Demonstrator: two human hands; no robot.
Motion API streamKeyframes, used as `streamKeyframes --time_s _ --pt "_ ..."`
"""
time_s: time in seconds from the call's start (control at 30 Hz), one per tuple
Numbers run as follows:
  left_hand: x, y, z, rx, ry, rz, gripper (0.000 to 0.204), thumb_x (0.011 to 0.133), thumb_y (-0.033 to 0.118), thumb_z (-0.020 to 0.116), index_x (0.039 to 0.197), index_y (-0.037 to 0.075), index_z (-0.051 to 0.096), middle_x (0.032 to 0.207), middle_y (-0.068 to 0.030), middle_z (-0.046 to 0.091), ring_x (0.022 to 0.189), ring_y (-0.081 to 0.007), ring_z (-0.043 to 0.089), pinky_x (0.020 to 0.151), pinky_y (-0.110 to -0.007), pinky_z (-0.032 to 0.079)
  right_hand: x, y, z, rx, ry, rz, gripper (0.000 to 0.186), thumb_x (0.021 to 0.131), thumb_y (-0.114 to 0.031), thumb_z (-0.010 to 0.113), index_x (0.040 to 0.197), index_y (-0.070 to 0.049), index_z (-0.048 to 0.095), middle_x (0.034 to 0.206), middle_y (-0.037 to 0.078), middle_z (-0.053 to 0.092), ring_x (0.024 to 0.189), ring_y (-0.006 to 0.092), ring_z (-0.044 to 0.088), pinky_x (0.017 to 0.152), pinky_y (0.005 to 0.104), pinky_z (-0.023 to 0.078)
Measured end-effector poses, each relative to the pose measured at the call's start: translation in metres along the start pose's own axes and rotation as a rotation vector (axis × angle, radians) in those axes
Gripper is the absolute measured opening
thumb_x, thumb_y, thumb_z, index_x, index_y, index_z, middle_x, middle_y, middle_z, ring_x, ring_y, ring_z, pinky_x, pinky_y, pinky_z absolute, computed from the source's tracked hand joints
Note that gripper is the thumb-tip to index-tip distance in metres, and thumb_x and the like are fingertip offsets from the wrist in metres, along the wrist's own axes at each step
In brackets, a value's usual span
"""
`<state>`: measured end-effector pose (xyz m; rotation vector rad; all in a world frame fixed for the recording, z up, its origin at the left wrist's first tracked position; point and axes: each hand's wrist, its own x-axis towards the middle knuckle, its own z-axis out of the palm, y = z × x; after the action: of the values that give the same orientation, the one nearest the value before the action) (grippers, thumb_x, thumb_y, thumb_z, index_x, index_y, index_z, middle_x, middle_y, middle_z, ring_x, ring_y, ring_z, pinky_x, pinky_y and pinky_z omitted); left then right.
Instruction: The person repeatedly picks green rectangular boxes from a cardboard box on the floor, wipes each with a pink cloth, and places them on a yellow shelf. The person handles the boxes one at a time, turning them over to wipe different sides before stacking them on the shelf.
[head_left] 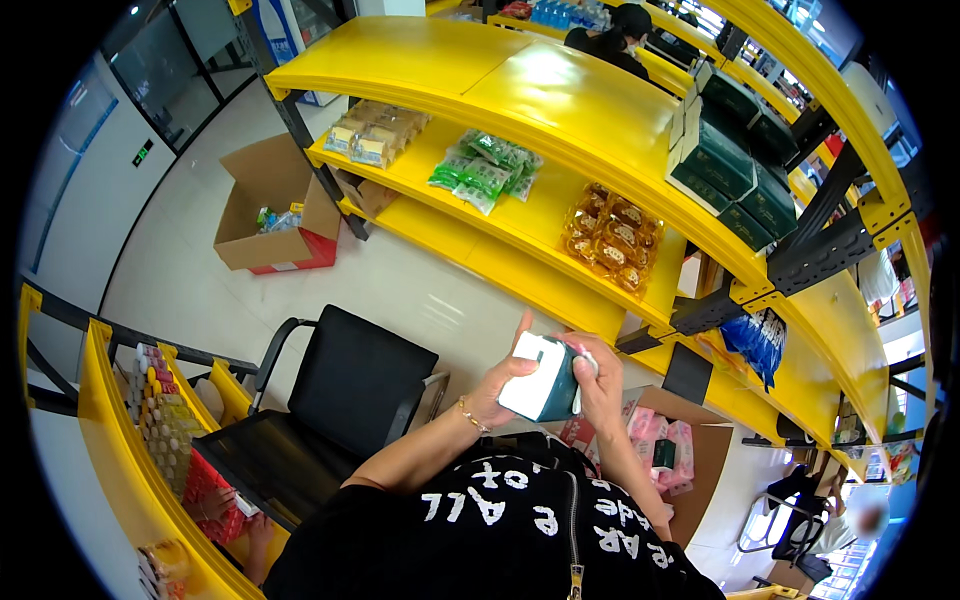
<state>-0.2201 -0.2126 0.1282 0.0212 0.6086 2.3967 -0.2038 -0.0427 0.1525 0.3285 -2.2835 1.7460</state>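
Both hands hold a block-shaped dark green and white pack (548,388), which looks like a pack of tissues, in front of my body. My left hand (492,396) grips its left side, with the thumb on the white face. On the right edge, my right hand (603,392) has its fingers closed around the green side. Similar dark green packs (725,165) are stacked on the top shelf at the far right. Below my right forearm, an open cardboard carton (708,455) holds pink packs (680,450) and a small dark green one (663,455).
A yellow shelf rack (420,60) stands ahead, carrying green packets (485,170) and brown packaged food (612,240). A black chair (355,375) is at my left. Another carton (278,185) sits on the floor. Another person's hands (215,505) are near a red basket at lower left.
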Motion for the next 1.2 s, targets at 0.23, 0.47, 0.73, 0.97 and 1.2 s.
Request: streamKeyframes --time_s 0.23,0.47,0.73,0.97,1.2 --pt "0.019 0.005 0.024 0.499 -0.198 0.298 0.089 0.074 0.042 0.063 0.147 0.005 0.028 0.154 -0.0178 0.02 0.142 -0.028 0.023 0.115 -0.041 0.019 -0.036 0.02 0.022 1.077 0.389 0.643 0.044 0.099 -0.035 0.05 0.134 -0.01 0.044 0.125 0.007 0.056 0.115 0.0192 0.054 0.1 0.037 0.044" --pt "0.019 -0.01 0.05 1.063 -0.378 0.447 0.089 0.082 0.051 0.058 0.149 0.003 0.025 0.156 -0.0216 0.016 0.146 -0.028 0.015 0.116 -0.041 0.014 -0.034 -0.001 -0.026 1.112 0.472 0.559 0.041 0.096 -0.03 0.056 0.131 -0.009 0.049 0.12 0.007 0.059 0.108 0.0199 0.059 0.096 0.0357 0.048" --pt "0.019 -0.013 0.05 0.887 -0.153 -0.108 0.069 0.086 0.029 0.072 0.14 0.001 0.039 0.13 -0.0117 0.053 0.119 -0.017 0.051 0.1 -0.032 0.042 -0.016 -0.032 -0.068 -0.142 0.127 0.039 0.04 0.07 -0.009 0.079 0.107 -0.001 0.066 0.102 0.011 0.065 0.101 0.0241 0.061 0.09 0.0333 0.047" --pt "0.016 -0.043 0.046 0.515 0.22 0.184 0.043 0.088 0.016 0.068 0.125 0.0 0.051 0.109 -0.0064 0.062 0.094 -0.0113 0.06 0.082 -0.026 0.051 -0.021 -0.026 -0.032 0.07 0.277 -0.01 0.051 0.093 -0.015 0.052 0.139 0.003 0.039 0.142 0.02 0.041 0.134 0.0309 0.037 0.112 0.0367 0.024" --pt "0.013 -0.041 0.047 0.4 0.324 0.388 0.045 0.091 0.014 0.063 0.131 0.008 0.041 0.116 -0.0049 0.055 0.101 -0.0108 0.056 0.086 -0.026 0.049 -0.055 -0.029 -0.029 -0.016 0.021 0.009 0.059 0.097 -0.018 0.046 0.147 0.004 0.024 0.153 0.022 0.024 0.143 0.0313 0.022 0.116 0.0368 0.016"
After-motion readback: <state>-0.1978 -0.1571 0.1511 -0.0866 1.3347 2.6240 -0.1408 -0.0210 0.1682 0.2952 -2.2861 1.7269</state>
